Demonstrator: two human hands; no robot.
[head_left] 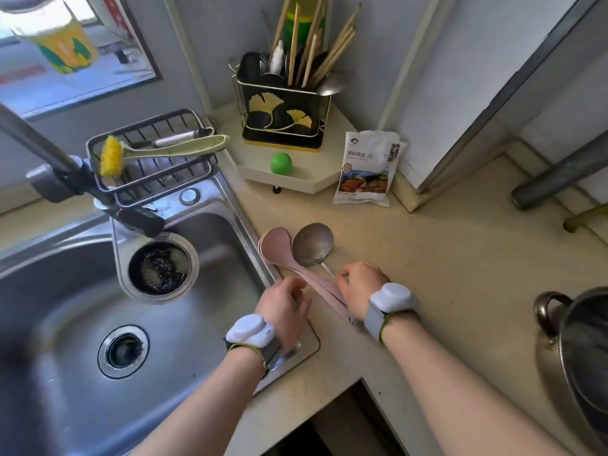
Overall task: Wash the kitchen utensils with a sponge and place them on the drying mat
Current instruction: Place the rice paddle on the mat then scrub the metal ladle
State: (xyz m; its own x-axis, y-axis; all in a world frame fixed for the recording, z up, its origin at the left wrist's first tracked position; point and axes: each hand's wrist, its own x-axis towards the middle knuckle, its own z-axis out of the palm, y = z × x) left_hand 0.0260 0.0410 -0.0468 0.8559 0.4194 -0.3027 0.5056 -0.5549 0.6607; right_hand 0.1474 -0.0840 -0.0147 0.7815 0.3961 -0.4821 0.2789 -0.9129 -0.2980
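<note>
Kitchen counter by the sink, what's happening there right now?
A person stands at the counter beside the sink. Both hands, left and right, are on the handles of the pink spoons and a metal ladle, whose bowls rest on the counter. Nothing is in the basin yet, and no sponge or running water is visible.

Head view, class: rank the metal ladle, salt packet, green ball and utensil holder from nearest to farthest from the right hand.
1. Metal ladle, just beyond the right hand.
2. Salt packet, farther back on the counter.
3. Green ball, back left, on the corner shelf.
4. Utensil holder, in the corner.
</note>
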